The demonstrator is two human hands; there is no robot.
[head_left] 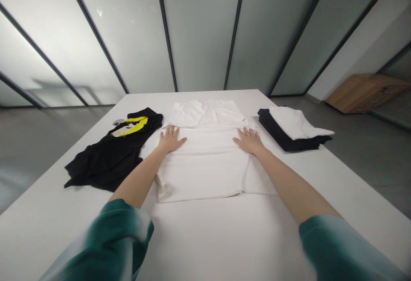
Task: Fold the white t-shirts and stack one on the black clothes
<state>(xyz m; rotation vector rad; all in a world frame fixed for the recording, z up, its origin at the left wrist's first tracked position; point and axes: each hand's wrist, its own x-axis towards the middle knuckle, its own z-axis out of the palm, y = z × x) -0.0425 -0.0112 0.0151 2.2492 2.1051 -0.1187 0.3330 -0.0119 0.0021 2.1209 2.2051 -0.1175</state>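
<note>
A white T-shirt (205, 165) lies spread on the table in front of me, its hem toward me and its upper part rumpled at the far end. My left hand (171, 140) rests flat on the shirt's left side, fingers spread and pointing away. On the right side my right hand (249, 141) lies the same way, palm down with fingers apart. Neither hand grips the cloth. Near the hem, the left edge is slightly bunched, and a layer edge runs across the right part of the shirt.
Left of the shirt lies a black T-shirt (105, 161) with a yellow and white print. A pile of folded clothes (289, 131), white on top of black, sits at the right edge of the white table (218, 238). Beyond are frosted glass panels and a wooden cabinet (362, 93).
</note>
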